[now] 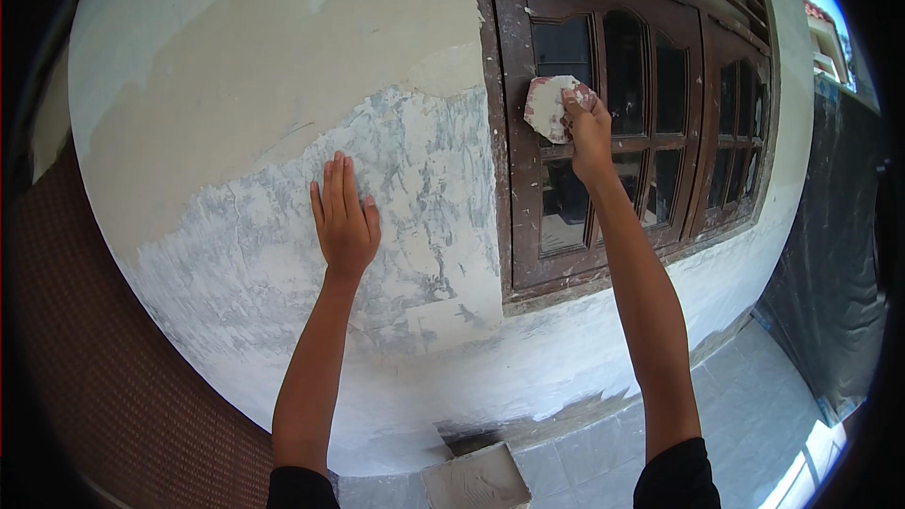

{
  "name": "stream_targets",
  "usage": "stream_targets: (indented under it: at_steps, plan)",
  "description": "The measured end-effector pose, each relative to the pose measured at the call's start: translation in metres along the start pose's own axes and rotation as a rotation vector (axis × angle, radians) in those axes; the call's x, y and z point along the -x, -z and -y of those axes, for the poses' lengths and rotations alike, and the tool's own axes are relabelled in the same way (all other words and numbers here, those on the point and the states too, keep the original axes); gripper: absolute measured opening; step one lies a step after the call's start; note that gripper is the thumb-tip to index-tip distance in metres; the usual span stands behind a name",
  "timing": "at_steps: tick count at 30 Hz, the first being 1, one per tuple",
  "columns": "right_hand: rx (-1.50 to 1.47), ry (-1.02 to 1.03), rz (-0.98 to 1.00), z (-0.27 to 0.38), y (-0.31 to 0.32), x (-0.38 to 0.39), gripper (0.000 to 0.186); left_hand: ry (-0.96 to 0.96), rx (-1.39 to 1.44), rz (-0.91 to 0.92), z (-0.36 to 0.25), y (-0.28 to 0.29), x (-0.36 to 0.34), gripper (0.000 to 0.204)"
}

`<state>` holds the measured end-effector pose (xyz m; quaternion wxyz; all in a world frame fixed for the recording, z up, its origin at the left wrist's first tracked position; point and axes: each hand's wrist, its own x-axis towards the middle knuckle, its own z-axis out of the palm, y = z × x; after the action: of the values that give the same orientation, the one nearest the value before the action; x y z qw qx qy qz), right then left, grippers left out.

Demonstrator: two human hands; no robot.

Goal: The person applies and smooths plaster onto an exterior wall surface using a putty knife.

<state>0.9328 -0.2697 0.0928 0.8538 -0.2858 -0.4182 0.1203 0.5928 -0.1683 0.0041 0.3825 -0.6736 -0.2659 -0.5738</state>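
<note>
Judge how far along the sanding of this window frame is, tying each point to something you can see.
Done: hard to tell; the brown window frame shows pale scuffs and specks along its left upright. In hand: the right hand presses a worn sheet of sandpaper against the frame, while the left hand lies flat on the patchy wall. Left: the panes further right look untouched.

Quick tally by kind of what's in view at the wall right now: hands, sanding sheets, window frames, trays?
Hands: 2, left hand flat on the wall, right hand
Sandpaper sheet: 1
Brown wooden window: 1
Grey tray on the floor: 1
Total: 5
</note>
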Motion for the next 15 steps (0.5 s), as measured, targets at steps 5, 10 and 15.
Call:
stream_targets:
  at_steps: [5, 10, 15]
  plan:
    - [-0.124, -0.156, 0.039, -0.023, 0.012, 0.071, 0.023, 0.031, -0.006, 0.051, -0.001, 0.004, 0.011, 0.055]
    - [-0.156, -0.259, 0.043, -0.043, 0.019, 0.145, 0.024, 0.077, 0.104, 0.227, -0.018, 0.034, 0.043, 0.058]
    - [-0.042, -0.346, 0.027, -0.091, 0.031, 0.21, 0.023, 0.17, 0.215, 0.368, -0.021, 0.054, 0.118, 0.057]
